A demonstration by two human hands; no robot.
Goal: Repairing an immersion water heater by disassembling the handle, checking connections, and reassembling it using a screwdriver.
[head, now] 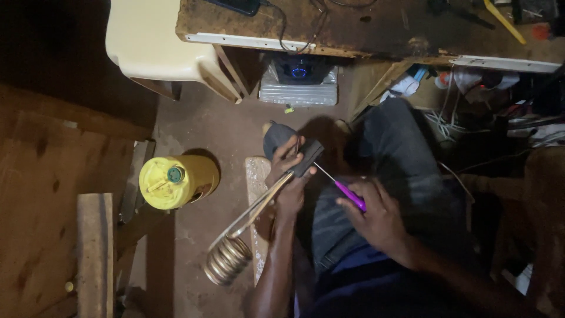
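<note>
My left hand (286, 171) grips the dark handle block (308, 155) of an immersion heater. Its two metal rods (256, 207) run down and left to a coiled metal element (226, 260) that hangs near the floor. My right hand (376, 215) holds a screwdriver with a purple handle (351, 195); its thin shaft (325, 173) points up and left, with the tip at the dark handle block. Both hands work over my lap, with my legs in dark jeans (388, 159) below them.
A yellow plastic jerrycan (176, 179) with a green cap stands on the dirt floor at left. A cream plastic chair (159, 41) and a worn wooden workbench (353, 29) sit ahead, a small speaker with a blue light (299, 73) beneath. Tangled wires (471, 112) lie right. Wooden boards (53, 194) line the left.
</note>
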